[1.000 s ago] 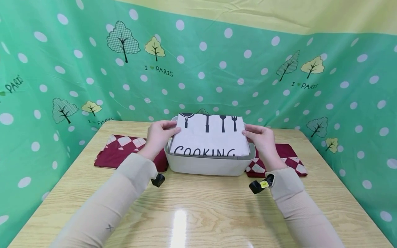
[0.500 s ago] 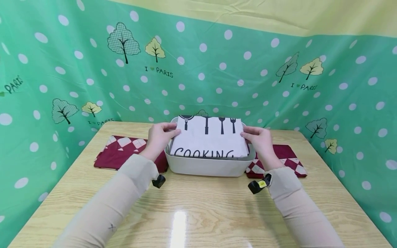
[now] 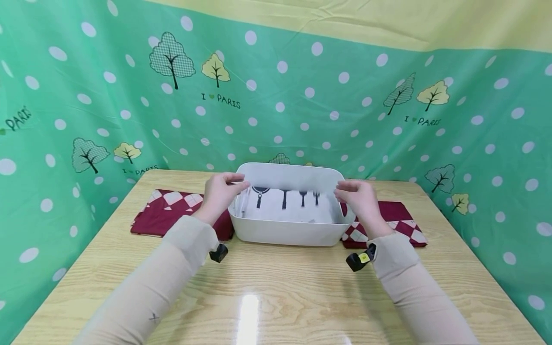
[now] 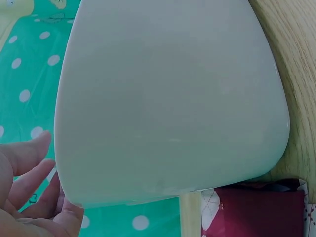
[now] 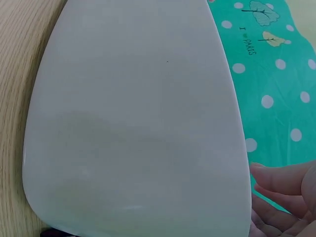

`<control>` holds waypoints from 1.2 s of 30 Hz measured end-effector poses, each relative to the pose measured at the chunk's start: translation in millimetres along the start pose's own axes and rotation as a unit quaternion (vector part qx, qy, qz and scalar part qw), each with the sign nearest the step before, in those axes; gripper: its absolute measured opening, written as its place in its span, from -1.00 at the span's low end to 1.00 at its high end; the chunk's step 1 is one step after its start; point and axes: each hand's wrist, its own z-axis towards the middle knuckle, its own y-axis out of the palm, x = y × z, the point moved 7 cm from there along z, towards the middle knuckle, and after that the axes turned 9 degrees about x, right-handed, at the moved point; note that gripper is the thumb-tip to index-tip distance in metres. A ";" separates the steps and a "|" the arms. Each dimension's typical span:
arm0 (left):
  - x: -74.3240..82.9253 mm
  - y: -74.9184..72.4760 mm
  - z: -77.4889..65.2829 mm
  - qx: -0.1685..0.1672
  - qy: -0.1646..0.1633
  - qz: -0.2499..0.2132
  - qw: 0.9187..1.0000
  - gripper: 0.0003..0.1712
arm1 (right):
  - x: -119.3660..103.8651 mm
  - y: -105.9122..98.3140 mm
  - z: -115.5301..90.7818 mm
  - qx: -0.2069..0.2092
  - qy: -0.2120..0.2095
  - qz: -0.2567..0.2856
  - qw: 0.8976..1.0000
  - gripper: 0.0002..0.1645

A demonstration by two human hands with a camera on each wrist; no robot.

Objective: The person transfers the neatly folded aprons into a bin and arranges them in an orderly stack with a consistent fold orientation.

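A folded white cloth (image 3: 276, 206) printed with dark kitchen utensils lies inside a white plastic storage bin (image 3: 289, 233). Its lower part is hidden behind the bin's front wall. My left hand (image 3: 219, 195) hovers at the bin's left end, fingers loosely bent and holding nothing. At the opposite end is my right hand (image 3: 361, 200), thumb and fingers apart, beside the rim with its handle hole. Both wrist views are mostly filled by the bin's front wall (image 4: 168, 98). The left hand (image 4: 37, 192) and right hand (image 5: 286, 197) show at the edges, near the rim.
A folded dark red cloth with a diamond pattern (image 3: 166, 218) lies left of the bin, and a similar one (image 3: 398, 221) lies to its right. Everything rests on a wooden table (image 3: 293, 292). A green dotted curtain (image 3: 276, 105) hangs behind and at both sides.
The white cloth was held by both hands at the bin's top, then lowered slightly. Now both hands have let go and it has dropped down inside; the hands have barely moved.
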 end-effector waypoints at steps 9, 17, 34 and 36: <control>1.6 1.2 -3.7 -0.007 0.002 -0.016 1.000 -0.55 | 1.1 -0.2 -2.9 0.000 0.002 -0.002 1.000 -0.46; 1.5 1.4 -6.1 -0.014 0.001 -0.031 0.999 -0.55 | 2.1 -0.4 -3.2 -0.005 0.001 0.004 1.000 -0.43; 9.6 -3.0 -14.1 -0.015 0.025 -0.048 0.998 -0.49 | -10.1 -6.8 -11.5 -0.001 -0.003 0.009 1.000 -0.37; 11.1 -4.3 -16.5 -0.016 0.026 -0.049 0.998 -0.49 | -11.9 -9.1 -12.0 0.002 -0.010 0.003 1.000 -0.37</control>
